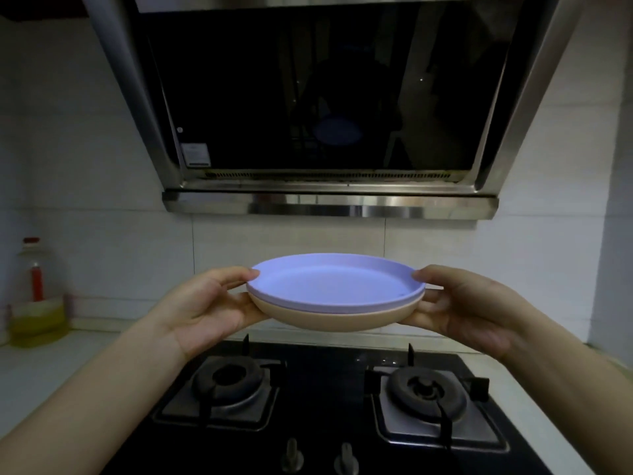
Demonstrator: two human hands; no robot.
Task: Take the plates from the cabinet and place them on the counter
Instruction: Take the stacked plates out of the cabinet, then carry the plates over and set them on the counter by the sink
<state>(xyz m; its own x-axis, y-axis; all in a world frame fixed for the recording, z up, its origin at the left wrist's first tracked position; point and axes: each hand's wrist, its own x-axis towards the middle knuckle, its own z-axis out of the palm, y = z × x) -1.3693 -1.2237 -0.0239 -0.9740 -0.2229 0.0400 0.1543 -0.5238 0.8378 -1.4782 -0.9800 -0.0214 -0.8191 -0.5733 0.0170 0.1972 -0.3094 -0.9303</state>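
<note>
Lavender plate (334, 281) sits nested in a beige plate (329, 318), nothing on it. Both are held level in the air above the gas stove (329, 406), between the two burners. Left hand (202, 310) clamps the stack's left rim, right hand (469, 303) its right rim, thumbs on top, fingers beneath. An oil bottle (36, 296) with yellow liquid stands on the table (41, 365) far left.

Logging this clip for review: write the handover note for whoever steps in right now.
Left hand and right hand each grip one side of the plate stack, thumbs on the rim.
Purple plate sits nested in the beige plate, held level in the air above the gas stove.
Done: plates are out and in hand.
Left: set them on the counter beside the stove.
</note>
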